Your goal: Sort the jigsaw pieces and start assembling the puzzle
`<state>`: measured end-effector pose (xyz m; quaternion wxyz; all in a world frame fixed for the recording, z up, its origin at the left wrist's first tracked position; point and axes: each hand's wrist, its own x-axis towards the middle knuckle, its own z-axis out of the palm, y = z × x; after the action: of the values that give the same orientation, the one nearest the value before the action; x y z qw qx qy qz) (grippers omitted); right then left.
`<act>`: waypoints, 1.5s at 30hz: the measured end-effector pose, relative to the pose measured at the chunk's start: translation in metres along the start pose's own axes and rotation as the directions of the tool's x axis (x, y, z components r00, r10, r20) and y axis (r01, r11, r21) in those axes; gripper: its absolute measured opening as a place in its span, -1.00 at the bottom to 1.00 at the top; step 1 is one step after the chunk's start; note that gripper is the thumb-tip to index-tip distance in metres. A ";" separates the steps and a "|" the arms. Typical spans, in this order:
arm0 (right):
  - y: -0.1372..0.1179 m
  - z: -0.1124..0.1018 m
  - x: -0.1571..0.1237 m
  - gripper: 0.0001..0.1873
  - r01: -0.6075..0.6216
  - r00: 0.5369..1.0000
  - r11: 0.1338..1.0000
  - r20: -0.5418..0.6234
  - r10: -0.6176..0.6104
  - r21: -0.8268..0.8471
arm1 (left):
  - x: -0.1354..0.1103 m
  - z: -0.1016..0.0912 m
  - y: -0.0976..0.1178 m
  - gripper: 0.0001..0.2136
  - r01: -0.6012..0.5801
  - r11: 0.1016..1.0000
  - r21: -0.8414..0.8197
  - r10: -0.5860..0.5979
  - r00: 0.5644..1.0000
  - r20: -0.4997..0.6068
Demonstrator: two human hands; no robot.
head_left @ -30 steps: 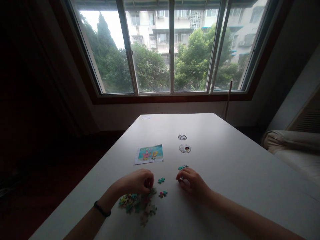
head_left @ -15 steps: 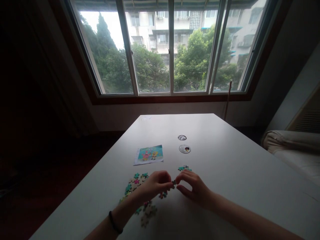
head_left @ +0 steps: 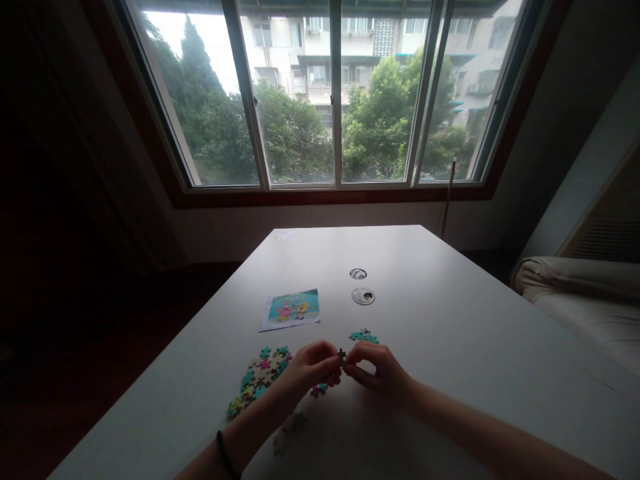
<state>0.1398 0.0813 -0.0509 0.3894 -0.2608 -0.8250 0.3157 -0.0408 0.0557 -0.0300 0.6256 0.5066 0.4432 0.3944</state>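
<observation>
A small dark jigsaw puzzle piece (head_left: pixel 342 357) stands upright between my two hands, above the white table (head_left: pixel 450 320). My left hand (head_left: pixel 317 363) pinches it from the left between thumb and fingers. From the right, the thumb and forefinger of my right hand (head_left: pixel 377 370) close on its edge. Beside and partly under my left forearm lies a pile of loose puzzle pieces (head_left: pixel 260 373), green, pink and pale. A few more pieces (head_left: pixel 319 389) show just below my left fingers. Beyond my right hand sits a small joined group of teal pieces (head_left: pixel 365 336).
A picture sheet (head_left: pixel 293 307) with cartoon figures lies past the pile. Two round discs (head_left: pixel 363 296) are set farther back on the table. A pale padded seat (head_left: pixel 585 293) stands at the right, and a wide window (head_left: pixel 300 133) faces me.
My right thumb and forefinger have come together onto the puzzle piece, which has turned more upright. The whole view has shifted slightly, so things sit a little farther left.
</observation>
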 end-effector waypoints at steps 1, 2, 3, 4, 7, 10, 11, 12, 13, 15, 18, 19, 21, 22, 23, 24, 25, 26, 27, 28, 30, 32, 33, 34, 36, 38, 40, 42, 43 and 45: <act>-0.001 0.000 0.000 -0.86 0.001 1.000 1.000 0.001 -0.001 0.007 | 0.000 0.000 0.000 -0.60 -0.012 1.000 0.002 0.012 1.000 -0.002; -0.002 -0.001 0.000 -0.86 0.002 1.000 1.000 0.005 -0.002 0.015 | 0.000 0.000 -0.001 -0.60 -0.025 1.000 0.003 0.025 1.000 -0.001; -0.003 -0.001 0.000 -0.86 0.003 1.000 1.000 0.006 -0.003 0.024 | 0.000 0.000 -0.001 -0.60 -0.034 0.999 0.002 0.034 0.999 0.000; -0.004 -0.001 0.000 -0.85 0.003 1.000 1.000 0.007 -0.003 0.029 | 0.001 0.000 -0.002 -0.60 -0.041 0.999 0.002 0.041 0.999 0.000; -0.006 -0.002 0.000 -0.82 -0.007 1.000 0.999 0.012 0.006 0.041 | 0.002 -0.001 -0.003 -0.60 -0.044 0.999 0.020 0.044 0.999 -0.002; -0.006 -0.002 0.000 -0.81 -0.030 0.999 0.997 0.030 0.028 0.065 | 0.003 -0.001 -0.005 -0.58 -0.027 0.999 0.042 0.028 1.000 -0.009; -0.005 -0.003 0.000 -0.81 -0.045 0.998 0.996 0.038 0.042 0.080 | 0.003 -0.001 -0.005 -0.57 -0.020 0.999 0.046 0.021 1.000 -0.007; -0.005 -0.003 0.000 -0.80 -0.063 0.997 0.993 0.047 0.059 0.098 | 0.003 0.000 -0.006 -0.57 -0.015 0.999 0.050 0.015 1.000 -0.005; -0.004 -0.003 0.000 -0.80 -0.085 0.995 0.990 0.052 0.080 0.116 | 0.003 0.000 -0.006 -0.56 -0.011 0.998 0.058 0.011 1.000 0.000; -0.004 -0.003 0.001 -0.79 -0.134 0.990 0.979 0.058 0.127 0.152 | 0.003 0.000 -0.006 -0.57 -0.005 0.997 0.081 0.004 1.000 0.005; -0.003 -0.003 0.001 -0.81 -0.191 0.981 0.963 0.058 0.183 0.191 | 0.001 0.000 -0.005 -0.59 0.000 0.992 0.127 -0.001 1.000 0.014; -0.003 -0.003 0.001 -0.82 -0.201 0.979 0.959 0.059 0.193 0.197 | 0.000 0.000 -0.005 -0.60 -0.002 0.990 0.139 -0.001 1.000 0.020; -0.003 -0.003 0.001 -0.82 -0.209 0.978 0.955 0.061 0.200 0.209 | 0.000 0.001 -0.005 -0.61 -0.008 0.988 0.156 0.003 0.999 0.036; -0.003 -0.003 0.002 -0.81 -0.211 0.977 0.953 0.064 0.202 0.217 | -0.001 0.001 -0.004 -0.61 -0.013 0.987 0.160 0.006 0.999 0.041; -0.003 -0.003 0.002 -0.81 -0.215 0.976 0.950 0.070 0.204 0.225 | -0.001 0.002 -0.004 -0.61 -0.016 0.987 0.162 0.009 0.999 0.043; -0.004 -0.003 0.002 -0.80 -0.218 0.976 0.947 0.073 0.207 0.235 | -0.001 0.002 -0.003 -0.61 -0.018 0.987 0.163 0.011 0.999 0.042; -0.004 -0.003 0.002 -0.80 -0.223 0.975 0.944 0.076 0.211 0.244 | -0.001 0.002 -0.003 -0.60 -0.017 0.986 0.164 0.011 0.999 0.040; -0.004 -0.004 0.002 -0.79 -0.227 0.974 0.941 0.077 0.215 0.251 | -0.001 0.003 -0.003 -0.60 -0.015 0.986 0.165 0.010 0.999 0.035; -0.004 -0.004 0.002 -0.79 -0.231 0.973 0.938 0.079 0.218 0.259 | -0.001 0.003 -0.003 -0.59 -0.013 0.986 0.167 0.008 1.000 0.029; -0.005 -0.004 0.002 -0.78 -0.234 0.972 0.935 0.082 0.220 0.267 | -0.001 0.003 -0.003 -0.58 -0.010 0.985 0.170 0.006 1.000 0.023; -0.004 -0.004 0.002 -0.77 -0.236 0.972 0.931 0.091 0.218 0.280 | -0.001 0.002 -0.003 -0.58 -0.008 0.985 0.172 0.006 1.000 0.012; -0.004 -0.003 0.002 -0.77 -0.234 0.972 0.928 0.098 0.214 0.289 | 0.000 0.002 -0.005 -0.57 -0.007 0.984 0.175 0.006 1.000 0.008; -0.004 -0.003 0.002 -0.77 -0.233 0.972 0.928 0.099 0.213 0.291 | 0.000 0.001 -0.006 -0.57 -0.005 0.984 0.177 0.004 1.000 0.009; -0.003 -0.003 0.002 -0.77 -0.231 0.972 0.928 0.097 0.212 0.291 | 0.000 0.001 -0.006 -0.57 -0.002 0.984 0.177 0.000 1.000 0.009; -0.002 -0.003 0.002 -0.78 -0.231 0.973 0.930 0.092 0.213 0.287 | 0.000 0.001 -0.007 -0.57 0.004 0.984 0.176 -0.005 1.000 0.006; -0.002 -0.002 0.001 -0.79 -0.234 0.972 0.931 0.089 0.217 0.280 | 0.001 0.000 -0.008 -0.57 0.001 0.985 0.170 -0.002 1.000 0.003; -0.002 -0.002 0.001 -0.80 -0.236 0.971 0.932 0.090 0.219 0.276 | 0.001 0.001 -0.007 -0.58 -0.011 0.986 0.166 0.011 1.000 0.002; -0.002 -0.002 0.001 -0.80 -0.237 0.971 0.932 0.095 0.219 0.274 | 0.001 0.001 -0.007 -0.58 -0.021 0.986 0.167 0.021 1.000 0.002; -0.002 -0.003 0.001 -0.80 -0.236 0.971 0.933 0.096 0.218 0.271 | 0.001 0.001 -0.007 -0.58 -0.022 0.986 0.167 0.022 1.000 0.001; -0.003 -0.003 0.001 -0.80 -0.236 0.971 0.935 0.097 0.218 0.264 | 0.001 0.001 -0.006 -0.58 -0.020 0.986 0.166 0.020 1.000 0.002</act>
<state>0.1408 0.0812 -0.0466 0.3553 -0.2873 -0.7502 0.4779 -0.0395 0.0550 -0.0363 0.5772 0.5614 0.4693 0.3626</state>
